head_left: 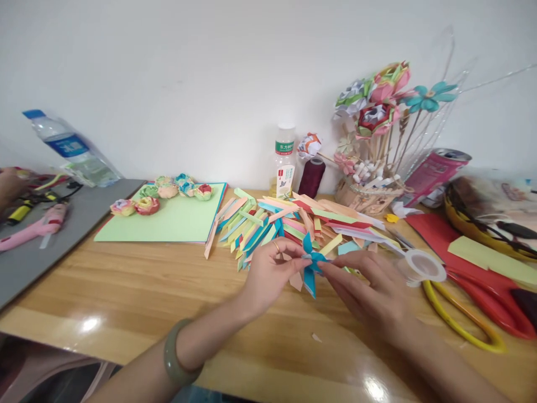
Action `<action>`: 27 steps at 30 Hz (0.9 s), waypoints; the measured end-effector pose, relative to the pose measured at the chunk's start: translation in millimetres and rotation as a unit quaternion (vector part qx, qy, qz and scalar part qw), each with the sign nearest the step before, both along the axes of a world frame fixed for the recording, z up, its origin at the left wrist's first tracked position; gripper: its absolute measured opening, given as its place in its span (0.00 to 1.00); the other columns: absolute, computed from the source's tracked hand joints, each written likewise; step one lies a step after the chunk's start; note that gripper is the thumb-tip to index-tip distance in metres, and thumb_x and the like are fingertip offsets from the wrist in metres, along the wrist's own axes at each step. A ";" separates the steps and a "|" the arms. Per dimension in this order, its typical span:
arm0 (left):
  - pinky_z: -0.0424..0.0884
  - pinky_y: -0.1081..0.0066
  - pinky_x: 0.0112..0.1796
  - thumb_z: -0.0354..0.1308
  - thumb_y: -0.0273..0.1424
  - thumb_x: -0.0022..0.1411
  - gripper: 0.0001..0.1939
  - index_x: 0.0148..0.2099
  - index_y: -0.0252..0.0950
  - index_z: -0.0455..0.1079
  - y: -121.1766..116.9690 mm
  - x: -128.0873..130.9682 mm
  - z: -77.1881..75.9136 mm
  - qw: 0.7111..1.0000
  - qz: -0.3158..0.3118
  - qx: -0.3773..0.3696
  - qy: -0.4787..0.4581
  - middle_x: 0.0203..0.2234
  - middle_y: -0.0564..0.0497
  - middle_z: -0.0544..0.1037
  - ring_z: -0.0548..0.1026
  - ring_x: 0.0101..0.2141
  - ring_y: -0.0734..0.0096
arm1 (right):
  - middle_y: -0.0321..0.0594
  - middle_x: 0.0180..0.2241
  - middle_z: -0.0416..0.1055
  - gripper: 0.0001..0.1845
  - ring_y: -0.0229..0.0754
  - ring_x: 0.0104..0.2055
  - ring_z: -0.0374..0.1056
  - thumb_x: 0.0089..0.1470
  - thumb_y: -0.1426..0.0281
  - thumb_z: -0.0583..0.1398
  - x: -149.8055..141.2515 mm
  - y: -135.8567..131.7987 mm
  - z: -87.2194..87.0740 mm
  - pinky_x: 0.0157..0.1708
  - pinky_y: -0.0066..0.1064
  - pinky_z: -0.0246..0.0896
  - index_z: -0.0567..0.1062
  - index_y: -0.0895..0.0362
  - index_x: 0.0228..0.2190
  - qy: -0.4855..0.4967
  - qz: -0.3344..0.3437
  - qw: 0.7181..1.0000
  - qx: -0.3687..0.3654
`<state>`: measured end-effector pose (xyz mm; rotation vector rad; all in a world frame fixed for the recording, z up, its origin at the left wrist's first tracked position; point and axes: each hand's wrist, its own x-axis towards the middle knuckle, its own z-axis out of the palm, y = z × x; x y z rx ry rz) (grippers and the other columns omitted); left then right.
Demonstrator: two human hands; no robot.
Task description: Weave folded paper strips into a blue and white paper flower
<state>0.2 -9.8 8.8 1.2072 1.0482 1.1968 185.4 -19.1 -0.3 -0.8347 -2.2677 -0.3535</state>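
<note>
A folded blue paper piece [309, 278], with pointed petal-like ends, is held up over the front of the table. My left hand [268, 274] pinches its middle between thumb and fingers. From the other side, my right hand [369, 280] grips its right part with thumb and forefinger. Just behind both hands lies a heap of folded paper strips [255, 226] in blue, green, peach, red and yellow. Beside my right hand is a white tape roll [424, 266].
Yellow-handled scissors [465, 324] and red-handled scissors [495, 299] lie at right. A pot of paper flowers [364, 196], a bottle [285, 162] and a thread spool [311, 178] stand behind. Small paper roses [146, 206] rest on green paper [168, 226]. Another person's hand [10, 187] shows far left.
</note>
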 end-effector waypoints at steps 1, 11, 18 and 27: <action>0.64 0.75 0.30 0.61 0.28 0.45 0.05 0.25 0.33 0.69 0.0 0.2 -0.1 1.000 -0.008 -0.011 -0.001 0.23 0.53 0.72 0.68 0.27 0.75 | 0.41 0.32 0.70 0.19 0.40 0.32 0.65 0.47 0.81 0.59 1.0 -0.4 -0.6 0.30 0.33 0.60 0.69 0.53 0.42 -0.007 0.006 1.000 -0.005; 0.64 0.76 0.30 0.61 0.30 0.45 0.07 0.28 0.33 0.69 0.9 1.2 -6.8 0.999 -0.041 -0.032 0.008 0.24 0.53 0.72 0.68 0.26 0.76 | 0.46 0.36 0.70 0.17 0.42 0.40 0.67 0.54 0.79 0.50 6.4 -5.8 4.1 0.33 0.33 0.63 0.67 0.57 0.45 -0.024 0.065 0.996 -0.047; 0.64 0.75 0.30 0.60 0.30 0.47 0.06 0.29 0.33 0.69 3.9 -0.8 -8.4 0.999 -0.053 0.000 -0.004 0.23 0.53 0.71 0.67 0.25 0.76 | 0.42 0.32 0.73 0.15 0.41 0.37 0.68 0.55 0.78 0.50 6.0 -8.1 9.2 0.30 0.31 0.64 0.67 0.55 0.44 -0.031 0.049 0.998 -0.006; 0.64 0.74 0.32 0.61 0.30 0.46 0.06 0.28 0.33 0.70 7.6 -3.5 -6.1 0.997 -0.059 -0.006 -0.054 0.23 0.53 0.71 0.67 0.26 0.76 | 0.42 0.32 0.73 0.15 0.41 0.35 0.69 0.56 0.78 0.50 4.7 -8.9 12.8 0.28 0.30 0.64 0.68 0.55 0.44 -0.012 0.060 0.998 -0.005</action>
